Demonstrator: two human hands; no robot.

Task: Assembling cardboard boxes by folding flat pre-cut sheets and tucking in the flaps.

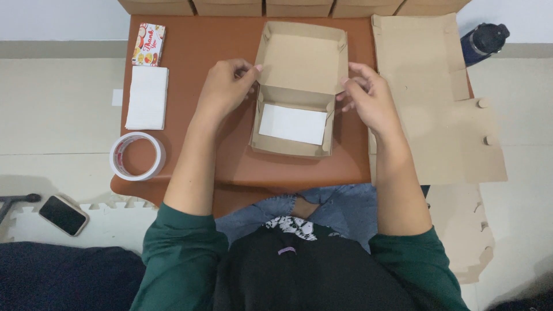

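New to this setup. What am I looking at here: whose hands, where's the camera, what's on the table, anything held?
There is no machine: a person works with bare hands, filmed by one camera on their head looking down. The left hand and right hand pinch the two sides of an open brown cardboard box with a white sheet inside. It sits on a low brown table. Also there: a tape roll, a white paper stack, a small printed card pack, and flat unfolded cardboard on the right. A phone lies on the floor.
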